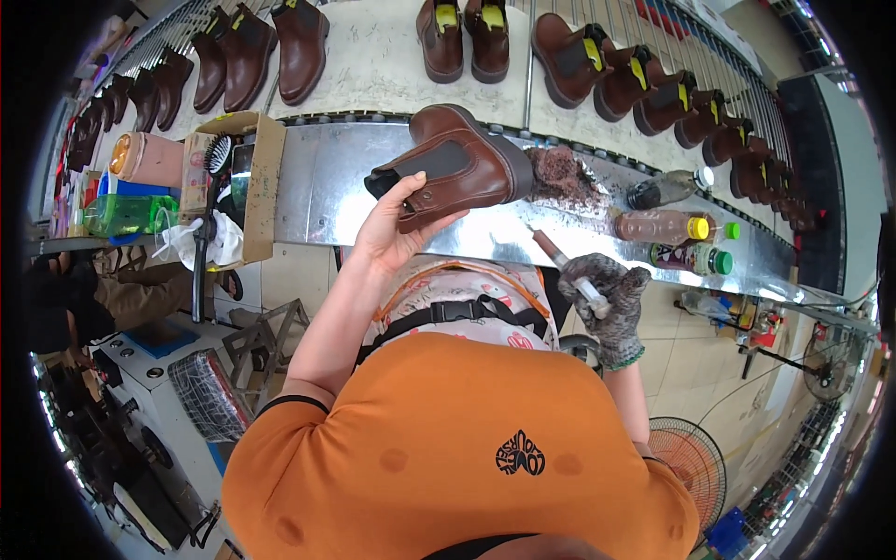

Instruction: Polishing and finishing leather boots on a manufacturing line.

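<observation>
Cardboard box (267,189) at 10 o'clock, black hairbrush (200,271) and white cloth (225,243) at its left side, pink tub (162,161) and green bottle (131,217) farther out toward 9. White cabinet (149,371) between 8 and 9, wrapped bundle (210,397) right by it at 8. Orange-grille fan (689,467) at 4, smaller dark fan (826,378) nearer 3.

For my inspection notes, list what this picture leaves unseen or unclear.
Head view: far side of the held boot, facing away.
Head view: part of the syringe, covered by the gloved right hand.
Head view: part of the orange fan, behind the orange shirt.
Head view: details of the leftmost boots, too small and dark.
</observation>
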A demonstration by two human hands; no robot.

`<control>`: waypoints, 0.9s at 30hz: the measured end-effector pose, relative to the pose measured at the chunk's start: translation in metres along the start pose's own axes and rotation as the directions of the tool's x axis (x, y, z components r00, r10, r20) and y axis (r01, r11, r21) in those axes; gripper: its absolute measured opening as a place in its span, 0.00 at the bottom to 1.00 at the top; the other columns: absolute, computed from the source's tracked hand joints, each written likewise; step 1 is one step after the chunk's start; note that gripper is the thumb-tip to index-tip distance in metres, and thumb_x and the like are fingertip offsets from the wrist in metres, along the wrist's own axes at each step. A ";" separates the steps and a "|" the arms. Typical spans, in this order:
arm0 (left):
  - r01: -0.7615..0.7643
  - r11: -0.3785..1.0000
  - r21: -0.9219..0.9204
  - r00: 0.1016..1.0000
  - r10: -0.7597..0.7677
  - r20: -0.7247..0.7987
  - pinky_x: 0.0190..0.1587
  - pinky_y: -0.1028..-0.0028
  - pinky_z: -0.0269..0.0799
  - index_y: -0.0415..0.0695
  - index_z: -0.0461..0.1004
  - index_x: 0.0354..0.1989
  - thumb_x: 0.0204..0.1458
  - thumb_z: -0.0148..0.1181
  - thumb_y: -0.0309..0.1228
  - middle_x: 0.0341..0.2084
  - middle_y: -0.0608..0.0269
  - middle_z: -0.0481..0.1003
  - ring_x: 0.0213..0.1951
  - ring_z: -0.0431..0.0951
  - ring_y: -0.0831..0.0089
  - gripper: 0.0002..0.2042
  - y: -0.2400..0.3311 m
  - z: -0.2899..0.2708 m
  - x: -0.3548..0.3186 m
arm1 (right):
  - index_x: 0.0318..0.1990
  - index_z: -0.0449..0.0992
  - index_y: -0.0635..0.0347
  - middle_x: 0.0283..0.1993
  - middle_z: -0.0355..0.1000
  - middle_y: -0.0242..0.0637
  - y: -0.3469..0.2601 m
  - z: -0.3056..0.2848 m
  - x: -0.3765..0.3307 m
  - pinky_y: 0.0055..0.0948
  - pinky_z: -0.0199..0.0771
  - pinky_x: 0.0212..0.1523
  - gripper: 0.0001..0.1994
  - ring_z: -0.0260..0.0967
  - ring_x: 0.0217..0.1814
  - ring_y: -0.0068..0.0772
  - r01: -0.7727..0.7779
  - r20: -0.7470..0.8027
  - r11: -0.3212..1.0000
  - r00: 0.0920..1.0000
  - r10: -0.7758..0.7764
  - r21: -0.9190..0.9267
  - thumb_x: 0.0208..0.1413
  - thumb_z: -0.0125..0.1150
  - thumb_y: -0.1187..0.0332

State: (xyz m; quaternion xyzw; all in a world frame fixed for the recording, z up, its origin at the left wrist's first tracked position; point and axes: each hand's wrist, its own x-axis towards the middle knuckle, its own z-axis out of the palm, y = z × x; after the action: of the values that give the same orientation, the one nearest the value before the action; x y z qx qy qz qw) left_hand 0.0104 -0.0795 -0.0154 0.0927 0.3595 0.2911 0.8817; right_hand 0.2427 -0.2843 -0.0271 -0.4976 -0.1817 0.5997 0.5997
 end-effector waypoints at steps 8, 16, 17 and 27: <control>-0.186 0.893 0.409 0.960 0.253 -0.116 0.43 0.58 0.78 0.39 0.68 0.45 0.47 0.60 0.31 0.39 0.57 0.72 0.40 0.75 0.65 0.17 0.093 -0.028 0.083 | 0.64 0.48 0.55 0.30 0.68 0.31 0.062 -0.017 0.057 0.19 0.68 0.21 0.31 0.65 0.22 0.19 0.117 -0.233 0.930 0.950 -0.207 -0.349 0.54 0.53 0.77; -0.137 0.436 0.890 0.706 0.673 -0.221 0.38 0.60 0.77 0.42 0.66 0.48 0.37 0.68 0.34 0.41 0.55 0.73 0.44 0.75 0.60 0.27 0.177 -0.021 0.216 | 0.44 0.66 0.51 0.24 0.64 0.30 0.128 -0.026 0.086 0.24 0.59 0.19 0.13 0.58 0.20 0.25 0.042 -0.358 0.970 0.933 0.048 0.239 0.62 0.40 0.55; -0.040 0.274 0.961 0.629 0.754 -0.189 0.42 0.60 0.75 0.43 0.66 0.48 0.37 0.68 0.37 0.43 0.53 0.73 0.46 0.74 0.59 0.28 0.181 -0.036 0.235 | 0.44 0.66 0.52 0.23 0.64 0.30 0.129 -0.024 0.087 0.24 0.58 0.18 0.14 0.58 0.19 0.25 0.083 -0.395 0.974 0.919 0.008 0.212 0.61 0.41 0.55; 0.061 -0.409 0.911 0.419 0.839 0.348 0.62 0.53 0.47 0.49 0.50 0.65 0.50 0.53 0.49 0.60 0.32 0.50 0.62 0.51 0.40 0.36 0.075 -0.098 0.204 | 0.47 0.69 0.62 0.29 0.69 0.37 0.157 -0.064 0.095 0.29 0.69 0.27 0.14 0.68 0.26 0.28 0.050 -0.299 0.934 0.952 0.062 0.353 0.54 0.54 0.68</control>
State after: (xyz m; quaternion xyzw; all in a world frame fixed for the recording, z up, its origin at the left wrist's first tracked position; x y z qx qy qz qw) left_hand 0.0257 0.0953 -0.1767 0.7384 0.6044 0.2872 0.0843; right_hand 0.2304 -0.2566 -0.2188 -0.4681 0.0264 0.5404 0.6987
